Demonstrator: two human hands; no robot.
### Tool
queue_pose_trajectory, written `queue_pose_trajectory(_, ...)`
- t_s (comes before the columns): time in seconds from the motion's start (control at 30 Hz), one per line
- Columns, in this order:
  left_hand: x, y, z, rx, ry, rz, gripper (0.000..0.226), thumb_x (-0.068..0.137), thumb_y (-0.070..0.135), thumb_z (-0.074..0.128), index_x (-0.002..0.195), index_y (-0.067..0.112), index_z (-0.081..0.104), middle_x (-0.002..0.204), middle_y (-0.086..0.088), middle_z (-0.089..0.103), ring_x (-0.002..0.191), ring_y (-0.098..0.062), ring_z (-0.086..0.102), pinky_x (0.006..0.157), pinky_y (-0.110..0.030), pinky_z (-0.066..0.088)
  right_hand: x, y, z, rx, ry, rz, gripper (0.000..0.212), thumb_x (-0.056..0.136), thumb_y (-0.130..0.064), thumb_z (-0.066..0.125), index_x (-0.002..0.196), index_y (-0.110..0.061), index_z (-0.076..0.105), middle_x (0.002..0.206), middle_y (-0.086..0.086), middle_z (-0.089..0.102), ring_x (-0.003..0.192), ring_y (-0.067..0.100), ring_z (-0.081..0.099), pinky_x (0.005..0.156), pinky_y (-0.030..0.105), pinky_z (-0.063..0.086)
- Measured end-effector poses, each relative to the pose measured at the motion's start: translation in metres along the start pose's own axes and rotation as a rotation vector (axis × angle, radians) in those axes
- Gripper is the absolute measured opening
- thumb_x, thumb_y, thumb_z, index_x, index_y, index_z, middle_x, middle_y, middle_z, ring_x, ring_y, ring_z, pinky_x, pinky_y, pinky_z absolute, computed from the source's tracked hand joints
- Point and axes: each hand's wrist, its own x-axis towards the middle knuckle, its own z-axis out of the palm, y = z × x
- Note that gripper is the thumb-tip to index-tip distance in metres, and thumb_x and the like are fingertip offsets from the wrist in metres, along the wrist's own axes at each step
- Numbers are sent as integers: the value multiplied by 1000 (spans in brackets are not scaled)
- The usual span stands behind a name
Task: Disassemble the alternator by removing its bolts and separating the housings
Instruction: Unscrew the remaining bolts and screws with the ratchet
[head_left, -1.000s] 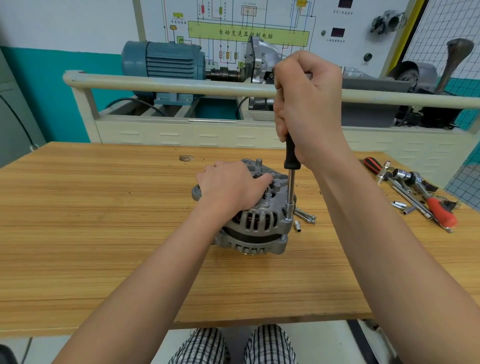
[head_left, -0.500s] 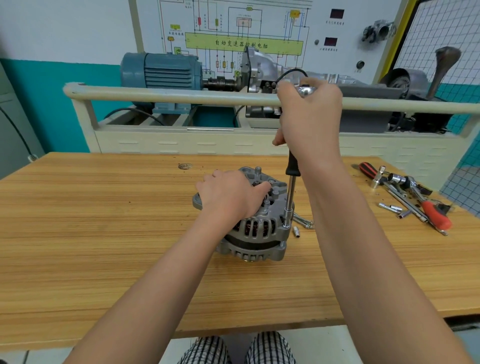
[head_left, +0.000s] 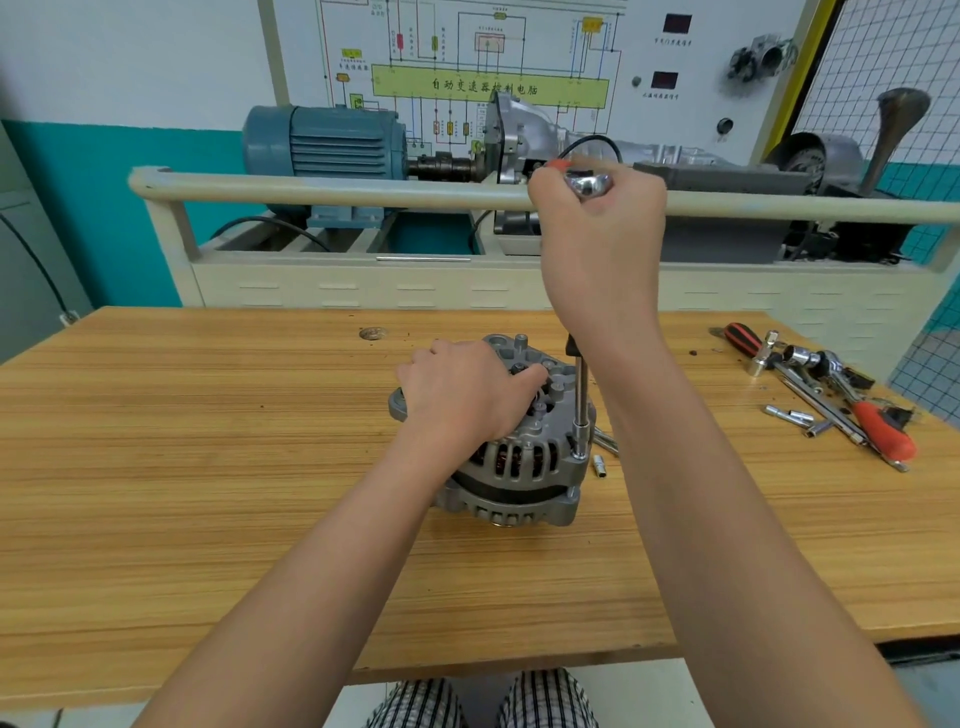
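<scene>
The left hand (head_left: 467, 395) is pressing down on top of the alternator (head_left: 511, 447) at the centre of the frame, fingers curled over the upper housing, most likely to keep the body from twisting while a bolt is being worked. The right hand (head_left: 597, 234) is wrapped around the top of a socket driver (head_left: 582, 400), well above the alternator and in front of the rail in the upper middle of the frame; a chrome head is showing between its fingers. Holding the tool that high is giving the wrist room to turn it, and it is keeping the shaft near upright, so the socket is sitting squarely on a bolt (head_left: 578, 455) at the right rim of the housing.

The alternator is resting on the table (head_left: 208, 493), fins facing the camera, with the two housings apparently not yet parted. My reading is that a through-bolt is being loosened and separation is some way off.

A small loose socket (head_left: 599, 464) is lying just beside the alternator on its right, and what may be removed bolts are lying behind it, partly hidden. Spare tools (head_left: 831, 400), including a ratchet and red-handled drivers, are lying at the right edge of the frame, near enough for the right hand to swap.
</scene>
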Motion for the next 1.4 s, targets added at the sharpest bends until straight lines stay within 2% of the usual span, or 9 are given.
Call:
queue_pose_trajectory(0.23,2,-2,1,-10,12,41,65,84,73,35,58,14,39,95,-16,64,86,-34,52,76,-43,41,1,1,-3,111,-32,24,36,87,-4,56,58,-12,37,37,-15,22,38,8,16,40,18,20)
queue_pose_trajectory(0.37,5,-3,-1,-36,23,90,61,84,69,38,57,14,42,82,-12,60,81,-33,52,68,-39,39,2,0,-5,153,-66,72,25,87,-3,56,64,1,48,41,-10,24,40,11,17,39,19,19)
queue_pose_trajectory(0.57,12,-9,2,8,36,230,62,84,69,34,70,9,44,94,-12,55,91,-34,50,79,-43,39,6,6,-19,329,-86,254,45,89,-6,56,48,-22,45,42,-5,26,35,11,18,38,18,18)
queue_pose_trajectory(0.77,20,-13,0,-60,-14,267,66,82,72,36,59,11,50,63,-4,53,62,-23,50,55,-30,31,5,3,-6,351,-363,213,22,94,-10,53,81,-8,72,38,-9,29,30,8,21,35,15,20)
queue_pose_trajectory(0.83,22,-13,-2,-49,-50,286,72,73,76,30,70,10,59,67,-3,57,64,-23,52,55,-31,33,10,5,-6,406,-413,292,27,95,-13,52,109,8,62,38,-9,28,30,7,21,36,14,20)
queue_pose_trajectory(1.03,31,-11,-12,-153,-218,376,73,49,79,25,70,15,53,68,-2,59,66,-26,55,59,-34,40,19,19,-12,675,-443,434,40,97,-14,44,126,14,48,37,-9,23,30,5,17,34,13,19)
queue_pose_trajectory(1.13,35,-12,-15,-157,-283,412,64,55,77,32,73,19,52,73,0,59,68,-21,54,58,-33,37,21,26,-13,765,-418,463,33,96,-15,41,121,-2,58,37,-9,22,30,4,17,32,13,19)
queue_pose_trajectory(1.23,39,-14,-15,-159,-320,437,55,70,70,45,86,20,59,85,-4,65,81,-24,59,75,-38,49,20,25,-10,775,-425,463,32,96,-15,41,121,-4,58,36,-9,22,29,4,17,33,12,19)
queue_pose_trajectory(1.4,32,-15,-25,-305,-347,565,76,73,72,58,100,2,64,96,-17,68,91,-27,61,85,-44,49,15,8,7,573,-545,326,27,97,-12,46,91,-8,72,37,-7,26,29,7,20,36,14,21)
